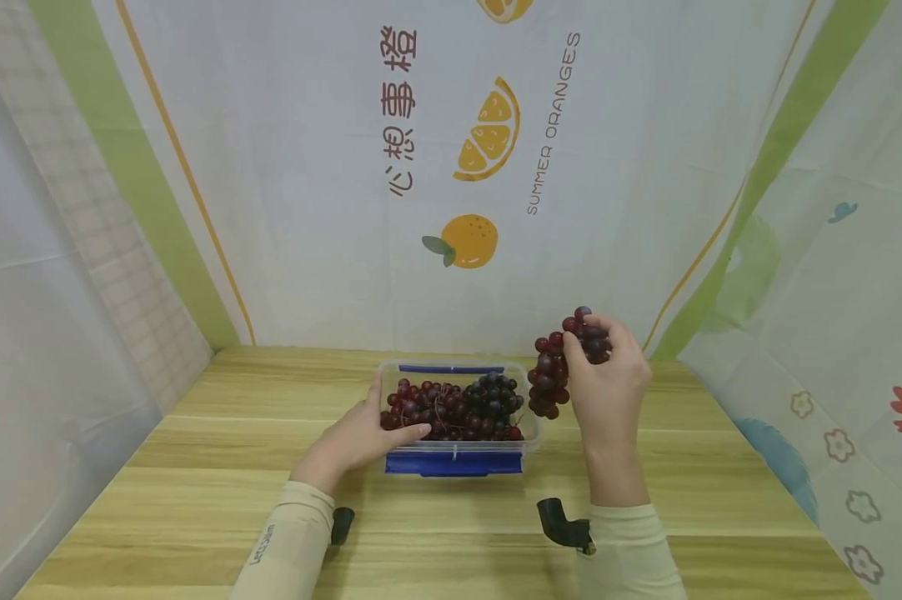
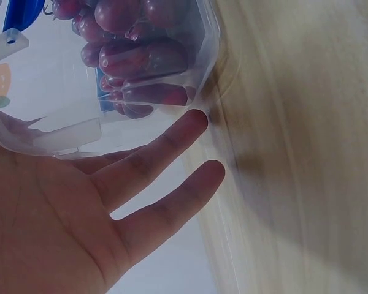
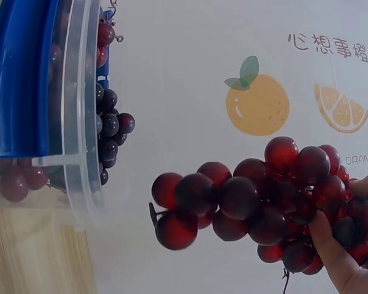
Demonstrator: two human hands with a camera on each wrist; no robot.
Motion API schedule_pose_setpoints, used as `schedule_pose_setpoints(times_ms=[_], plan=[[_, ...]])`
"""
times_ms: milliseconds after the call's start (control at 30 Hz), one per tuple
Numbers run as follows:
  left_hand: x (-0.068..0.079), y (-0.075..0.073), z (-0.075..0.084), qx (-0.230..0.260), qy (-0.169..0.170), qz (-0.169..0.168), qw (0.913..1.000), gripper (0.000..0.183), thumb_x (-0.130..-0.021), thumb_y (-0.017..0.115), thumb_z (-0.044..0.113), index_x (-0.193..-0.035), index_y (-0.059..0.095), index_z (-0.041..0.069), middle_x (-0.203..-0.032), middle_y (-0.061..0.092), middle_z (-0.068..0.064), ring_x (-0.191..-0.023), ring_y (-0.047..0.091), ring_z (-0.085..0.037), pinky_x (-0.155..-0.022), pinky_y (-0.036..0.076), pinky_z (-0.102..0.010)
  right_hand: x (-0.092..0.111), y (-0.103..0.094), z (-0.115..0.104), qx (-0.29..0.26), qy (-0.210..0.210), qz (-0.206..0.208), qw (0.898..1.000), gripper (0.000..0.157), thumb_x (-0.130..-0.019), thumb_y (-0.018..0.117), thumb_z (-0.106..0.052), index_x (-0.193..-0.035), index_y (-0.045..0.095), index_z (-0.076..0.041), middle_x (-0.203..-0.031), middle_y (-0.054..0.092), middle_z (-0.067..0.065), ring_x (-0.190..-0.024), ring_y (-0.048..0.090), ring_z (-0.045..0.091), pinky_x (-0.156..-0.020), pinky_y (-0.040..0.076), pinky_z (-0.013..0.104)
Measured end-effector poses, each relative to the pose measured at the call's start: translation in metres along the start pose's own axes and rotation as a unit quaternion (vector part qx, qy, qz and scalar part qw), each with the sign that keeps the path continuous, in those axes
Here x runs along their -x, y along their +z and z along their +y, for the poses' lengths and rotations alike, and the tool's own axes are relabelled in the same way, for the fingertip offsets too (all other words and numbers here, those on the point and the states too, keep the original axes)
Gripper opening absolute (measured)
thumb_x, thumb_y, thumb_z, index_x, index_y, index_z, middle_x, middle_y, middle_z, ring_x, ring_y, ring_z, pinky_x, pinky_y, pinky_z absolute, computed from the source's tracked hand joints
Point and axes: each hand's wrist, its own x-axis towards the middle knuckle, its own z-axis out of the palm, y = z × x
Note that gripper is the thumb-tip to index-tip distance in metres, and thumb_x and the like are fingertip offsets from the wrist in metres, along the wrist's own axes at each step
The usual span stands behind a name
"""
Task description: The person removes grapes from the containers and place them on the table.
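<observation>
My right hand [image 1: 612, 371] holds a bunch of dark red grapes [image 1: 548, 379] in the air, just right of a clear plastic box. In the right wrist view, its thumb and fingers press into one end of the bunch [image 3: 239, 199], while the other end points toward the box. The clear box [image 1: 413, 447] has blue clips and stands on the table with red grapes [image 1: 424, 404] and a darker bunch [image 1: 492, 396] inside. At its left end rests my left hand [image 1: 357, 437], thumb across the front rim. The left wrist view shows straight, spread fingers [image 2: 165, 211] beside the wall.
The box stands on a wood-grain table [image 1: 256, 483], toward its far edge. Behind hangs a white cloth [image 1: 308, 208] printed with oranges, and more cloth [image 1: 856, 333] hangs at the right. Black curved pieces [image 1: 559, 525] show by both wrists.
</observation>
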Motion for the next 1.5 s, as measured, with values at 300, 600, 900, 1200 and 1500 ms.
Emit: schedule_pose_setpoints(times_ms=[300, 600, 900, 1200, 1500], plan=[[0.0, -0.001, -0.001, -0.002, -0.005, -0.003, 1.0, 0.139, -0.083, 0.064, 0.088, -0.171, -0.015, 0.014, -0.173, 0.024, -0.03, -0.155, 0.036, -0.053, -0.122, 0.036, -0.071, -0.008, -0.004, 0.007, 0.011, 0.007, -0.014, 1.0, 0.029, -0.099, 0.076, -0.019, -0.125, 0.072, -0.006, -0.118, 0.071, 0.014, -0.099, 0.069, 0.026, -0.07, 0.047, 0.008], [-0.002, 0.0, 0.0, 0.002, -0.006, -0.004, 1.0, 0.14, -0.082, 0.064, 0.088, -0.171, -0.013, 0.013, -0.173, 0.023, -0.03, -0.155, 0.036, -0.052, -0.122, 0.037, -0.07, -0.013, -0.007, 0.016, 0.026, 0.014, -0.023, 0.999, 0.029, -0.1, 0.076, -0.02, -0.125, 0.072, -0.007, -0.122, 0.071, 0.012, -0.106, 0.072, 0.027, -0.078, 0.053, 0.017], [-0.001, -0.001, 0.0, 0.001, -0.006, -0.004, 1.0, 0.138, -0.083, 0.064, 0.088, -0.171, -0.016, 0.016, -0.174, 0.022, -0.03, -0.156, 0.035, -0.053, -0.123, 0.035, -0.07, -0.018, -0.008, 0.025, 0.052, -0.002, -0.019, 0.998, 0.029, -0.099, 0.075, -0.017, -0.126, 0.072, -0.006, -0.117, 0.071, 0.015, -0.102, 0.07, 0.028, -0.08, 0.053, 0.019], [-0.002, -0.002, -0.001, 0.003, -0.006, -0.006, 1.0, 0.14, -0.082, 0.065, 0.088, -0.171, -0.015, 0.014, -0.174, 0.023, -0.03, -0.157, 0.034, -0.051, -0.123, 0.035, -0.07, -0.02, -0.009, 0.03, 0.076, -0.02, -0.022, 0.997, 0.029, -0.099, 0.074, -0.015, -0.126, 0.072, -0.004, -0.119, 0.071, 0.016, -0.107, 0.071, 0.031, -0.084, 0.056, 0.028], [-0.002, -0.001, -0.001, 0.004, -0.009, -0.005, 0.9999, 0.14, -0.082, 0.065, 0.088, -0.17, -0.017, 0.017, -0.174, 0.022, -0.03, -0.157, 0.033, -0.052, -0.123, 0.035, -0.071, -0.024, -0.01, 0.038, 0.077, -0.046, -0.03, 0.996, 0.027, -0.099, 0.073, -0.011, -0.124, 0.07, 0.0, -0.125, 0.071, 0.022, -0.113, 0.069, 0.039, -0.094, 0.062, 0.056]])
